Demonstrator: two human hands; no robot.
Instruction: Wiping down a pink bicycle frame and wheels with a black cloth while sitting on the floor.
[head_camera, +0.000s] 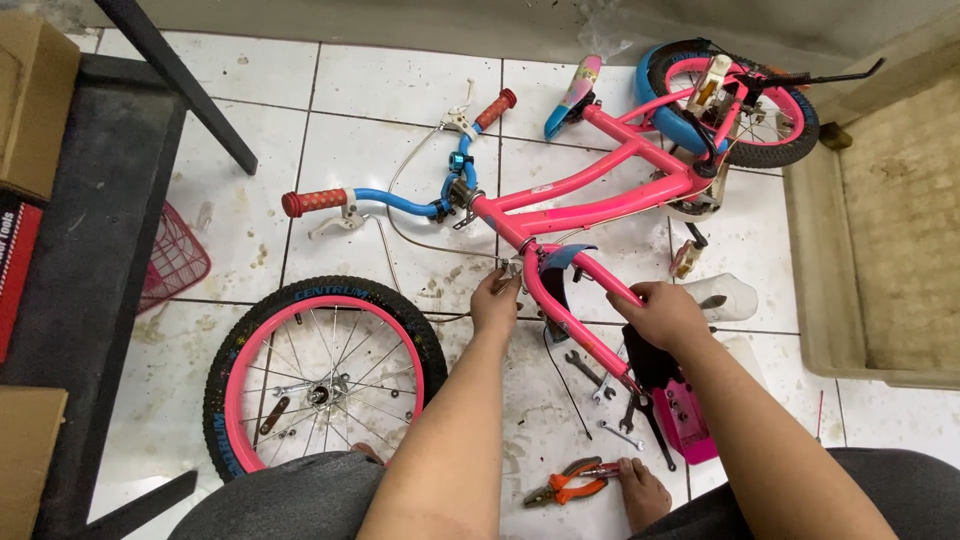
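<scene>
Pliers (563, 487) lie nearest; front wheel (322, 375) off beside pink fork (580, 320), left hand (497, 305) pinching fork crown, right hand (665, 315) clamped on fork leg, wheel not refitted.

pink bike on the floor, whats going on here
A person sits over a small pink bike lying on its side on white tiles. The left hand is at the fork crown by the brake cable; the right hand grips a fork leg. The front wheel lies detached on the floor beside the fork. Wrenches and orange pliers lie nearby.
</scene>
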